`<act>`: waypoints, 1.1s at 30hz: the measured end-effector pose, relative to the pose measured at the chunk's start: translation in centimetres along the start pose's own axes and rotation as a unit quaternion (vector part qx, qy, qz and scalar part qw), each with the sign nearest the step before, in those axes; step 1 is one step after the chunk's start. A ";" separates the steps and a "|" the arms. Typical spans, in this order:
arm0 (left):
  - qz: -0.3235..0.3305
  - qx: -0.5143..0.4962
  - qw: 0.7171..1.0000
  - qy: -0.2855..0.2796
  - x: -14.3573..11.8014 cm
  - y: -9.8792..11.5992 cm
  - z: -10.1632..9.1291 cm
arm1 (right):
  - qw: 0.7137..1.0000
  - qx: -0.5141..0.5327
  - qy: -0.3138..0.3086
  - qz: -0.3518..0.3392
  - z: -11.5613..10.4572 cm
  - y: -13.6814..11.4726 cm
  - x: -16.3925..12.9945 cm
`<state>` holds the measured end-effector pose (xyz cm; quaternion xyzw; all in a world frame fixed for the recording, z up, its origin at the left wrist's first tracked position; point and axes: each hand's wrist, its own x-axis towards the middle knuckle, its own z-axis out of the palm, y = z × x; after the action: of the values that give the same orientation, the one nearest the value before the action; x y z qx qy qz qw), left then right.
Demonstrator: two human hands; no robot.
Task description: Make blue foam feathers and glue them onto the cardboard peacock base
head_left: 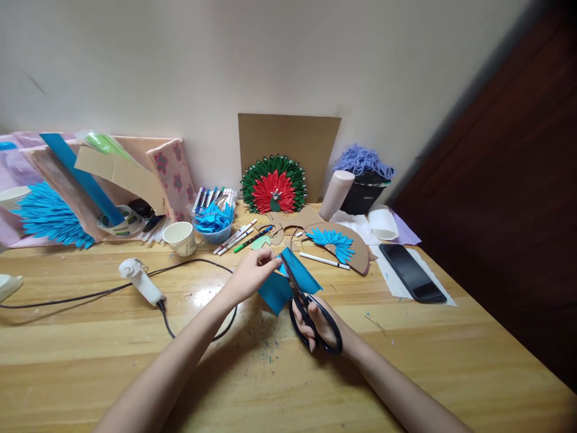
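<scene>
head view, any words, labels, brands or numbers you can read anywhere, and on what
No text can be read for certain.
Black tub under the purple yarn: a small pale mark on its front, too blurred to read.
Tape roll: green print on its label, too small to read.
Markers: barrel print too small to read.
Phone: screen dark, nothing showing.
Scissors and blue paper in the hands: no lettering visible.

The table point(135, 361) bears one pair of scissors point(311, 313), one blue sheet point(282, 285), one paper cup point(181, 238), one blue bowl point(215, 231), one phone point(411, 272), one glue gun point(140, 279), two finished fans point(274, 184) point(49, 215), one half-made fan point(336, 243) and one yarn tub point(364, 183)
</scene>
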<state>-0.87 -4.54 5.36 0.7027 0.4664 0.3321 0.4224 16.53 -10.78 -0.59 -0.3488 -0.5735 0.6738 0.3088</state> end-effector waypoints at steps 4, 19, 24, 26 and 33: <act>-0.002 -0.027 1.000 -0.008 0.1 -0.2 -0.1 | 1.000 0.004 0.013 0.003 0.1 0.0 0.1; -0.011 -0.069 0.996 -0.048 0.0 -0.2 -0.4 | 1.000 -0.022 0.021 0.000 0.0 -0.3 -0.1; -0.027 -0.102 0.993 -0.047 0.1 -0.2 -0.3 | 0.990 -0.029 0.139 -0.012 -0.9 -0.9 0.1; -0.027 -0.114 0.992 -0.053 0.0 -0.1 -0.3 | 0.964 -0.065 0.253 -0.041 -2.0 -1.3 0.4; -0.030 -0.129 0.989 -0.072 -0.1 0.3 -0.2 | 0.930 -0.156 0.326 -0.071 -4.3 -1.4 1.1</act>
<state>-0.98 -4.67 5.66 0.6500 0.4092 0.3251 0.5517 19.46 -7.29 0.23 -0.5516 -0.5623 0.4013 0.4675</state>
